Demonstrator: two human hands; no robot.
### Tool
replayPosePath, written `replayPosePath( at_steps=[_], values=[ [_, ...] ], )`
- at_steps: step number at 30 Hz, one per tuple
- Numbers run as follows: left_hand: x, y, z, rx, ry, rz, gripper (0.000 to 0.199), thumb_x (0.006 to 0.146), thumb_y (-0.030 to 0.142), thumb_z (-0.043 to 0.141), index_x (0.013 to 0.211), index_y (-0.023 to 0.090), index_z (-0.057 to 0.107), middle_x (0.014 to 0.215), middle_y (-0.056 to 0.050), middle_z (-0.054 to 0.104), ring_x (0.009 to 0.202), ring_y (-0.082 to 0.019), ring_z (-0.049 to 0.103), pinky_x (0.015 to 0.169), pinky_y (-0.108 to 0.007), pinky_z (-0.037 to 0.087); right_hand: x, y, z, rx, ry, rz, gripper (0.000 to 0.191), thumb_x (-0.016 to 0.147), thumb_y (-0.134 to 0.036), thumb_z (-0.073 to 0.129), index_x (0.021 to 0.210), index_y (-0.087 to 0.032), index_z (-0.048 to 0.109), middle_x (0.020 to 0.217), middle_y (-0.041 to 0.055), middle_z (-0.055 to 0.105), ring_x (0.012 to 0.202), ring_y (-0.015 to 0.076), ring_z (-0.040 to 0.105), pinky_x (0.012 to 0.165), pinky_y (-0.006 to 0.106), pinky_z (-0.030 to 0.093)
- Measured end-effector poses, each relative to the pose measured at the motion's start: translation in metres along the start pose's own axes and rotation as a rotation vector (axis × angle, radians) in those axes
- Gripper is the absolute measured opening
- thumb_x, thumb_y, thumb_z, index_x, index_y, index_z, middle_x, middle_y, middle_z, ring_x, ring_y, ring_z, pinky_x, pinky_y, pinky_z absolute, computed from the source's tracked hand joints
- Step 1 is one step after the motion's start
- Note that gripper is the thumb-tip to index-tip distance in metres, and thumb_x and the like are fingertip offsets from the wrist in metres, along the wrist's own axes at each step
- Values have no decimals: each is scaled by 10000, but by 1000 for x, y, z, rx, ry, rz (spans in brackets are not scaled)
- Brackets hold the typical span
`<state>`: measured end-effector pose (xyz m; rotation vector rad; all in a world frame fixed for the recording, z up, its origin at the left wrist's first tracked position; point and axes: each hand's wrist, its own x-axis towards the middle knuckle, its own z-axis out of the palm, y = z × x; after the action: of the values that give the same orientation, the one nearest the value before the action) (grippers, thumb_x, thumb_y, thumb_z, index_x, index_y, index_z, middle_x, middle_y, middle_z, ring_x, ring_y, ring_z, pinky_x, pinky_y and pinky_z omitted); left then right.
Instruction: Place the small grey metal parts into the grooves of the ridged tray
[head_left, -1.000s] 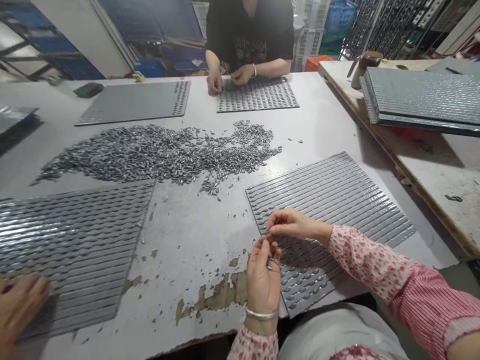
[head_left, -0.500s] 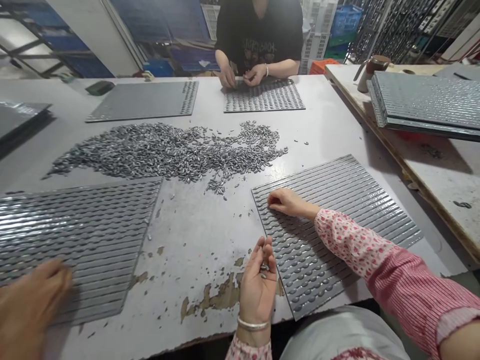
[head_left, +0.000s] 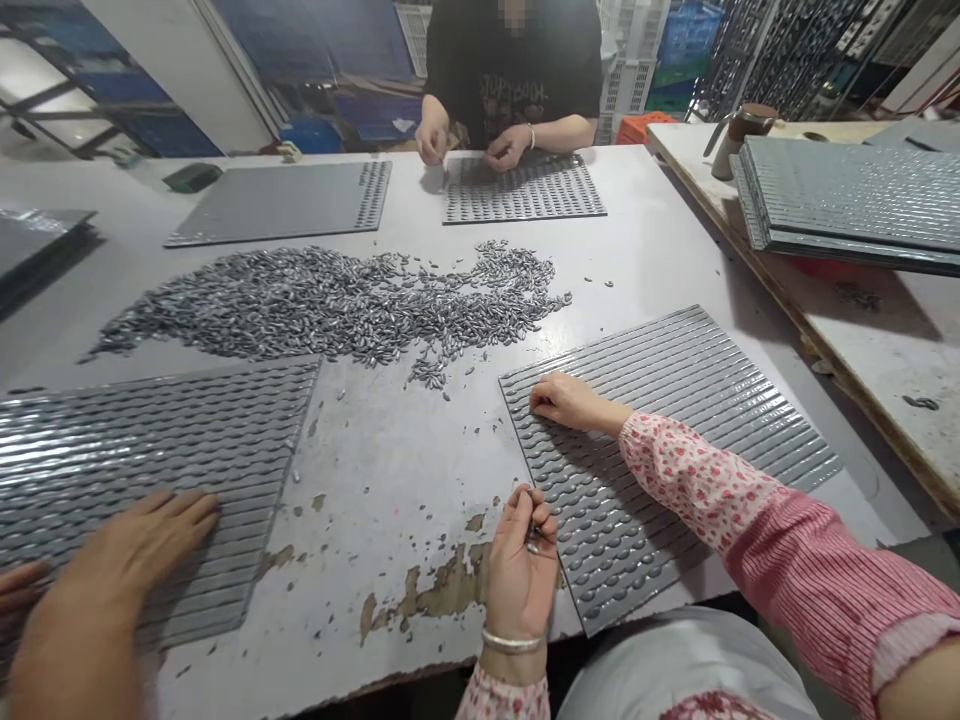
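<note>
My left hand point(head_left: 521, 575), with a silver bangle at its wrist, is palm up beside the left edge of a grooved grey board point(head_left: 675, 400). Its fingers curl round a few small silvery oval pieces point(head_left: 534, 535). On the board's upper left part rests my right hand point(head_left: 566, 400), its fingers pressed together; whatever they grip is hidden. Rows of oval bumps run down the board's left side, and plain ridges cover the rest. A large heap of silvery pieces point(head_left: 300, 300) lies beyond on the white table point(head_left: 390, 450).
At the left, another person's hands point(head_left: 150, 545) are over a ridged board point(head_left: 255, 450). Across the table, a person in black point(head_left: 517, 80) works above a studded board point(head_left: 525, 200). Stacked boards point(head_left: 855, 200) and a brown-topped jug point(head_left: 742, 135) stand on the right table.
My left fingers have curled in further; my right hand has barely moved. The neighbour's hand at the left has spread flat farther right on its board. The person opposite has moved one hand left.
</note>
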<state>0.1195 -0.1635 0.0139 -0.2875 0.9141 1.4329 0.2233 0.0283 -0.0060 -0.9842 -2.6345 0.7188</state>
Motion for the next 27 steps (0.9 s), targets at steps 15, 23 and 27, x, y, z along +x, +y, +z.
replayPosePath(
  at_steps=[15, 23, 27],
  values=[
    [-6, -6, 24, 40, -7, 13, 115, 846, 112, 530, 910, 115, 626, 815, -40, 622, 660, -73, 599, 579, -173, 536, -66, -42, -11, 938, -80, 29, 254, 838, -393, 585, 844, -139, 587, 746, 7, 586, 660, 99, 510, 610, 212, 420],
    [-13, 11, 20, -121, 102, -142, 269, 907, 64, 354, 1080, 75, 559, 830, -80, 640, 593, -49, 606, 531, -126, 530, -35, 0, -7, 637, 220, 221, 76, 862, -230, 482, 834, -164, 508, 780, 8, 617, 686, 114, 528, 642, 224, 392],
    [-16, 11, 14, -79, 138, -90, 223, 891, 71, 402, 1017, 80, 586, 870, -101, 636, 713, -106, 633, 612, -206, 563, -26, 6, -11, 201, 141, 114, 113, 858, -141, 460, 859, -146, 573, 791, 30, 601, 733, 137, 502, 706, 253, 379]
  ],
)
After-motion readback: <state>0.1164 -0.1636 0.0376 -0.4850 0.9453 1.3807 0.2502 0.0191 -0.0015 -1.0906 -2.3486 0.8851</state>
